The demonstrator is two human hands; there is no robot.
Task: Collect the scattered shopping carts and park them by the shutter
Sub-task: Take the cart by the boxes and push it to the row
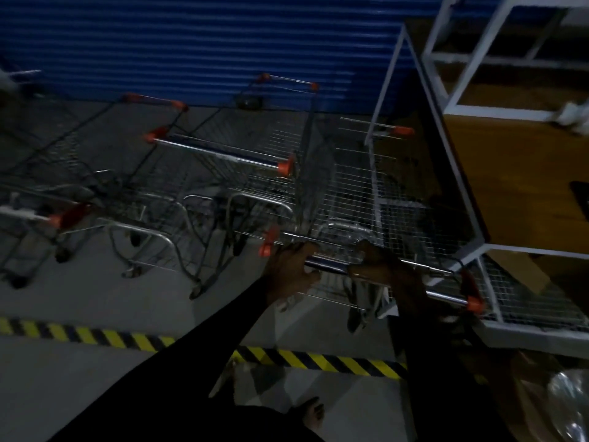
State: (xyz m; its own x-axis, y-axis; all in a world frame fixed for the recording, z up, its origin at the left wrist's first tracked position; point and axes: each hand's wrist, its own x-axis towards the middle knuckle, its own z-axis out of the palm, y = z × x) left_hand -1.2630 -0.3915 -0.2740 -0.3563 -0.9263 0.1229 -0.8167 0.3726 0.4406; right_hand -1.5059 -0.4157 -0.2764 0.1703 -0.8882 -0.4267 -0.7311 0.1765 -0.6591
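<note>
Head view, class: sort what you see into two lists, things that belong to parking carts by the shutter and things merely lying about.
Belongs to the job: held cart, left hand and right hand gripping it, parked carts, blue shutter.
Lying about: white rack, striped floor tape, brown board.

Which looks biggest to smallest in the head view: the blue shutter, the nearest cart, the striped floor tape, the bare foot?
1. blue shutter
2. nearest cart, though closeness to the camera enlarges it
3. striped floor tape, long but thin
4. bare foot, smallest
</note>
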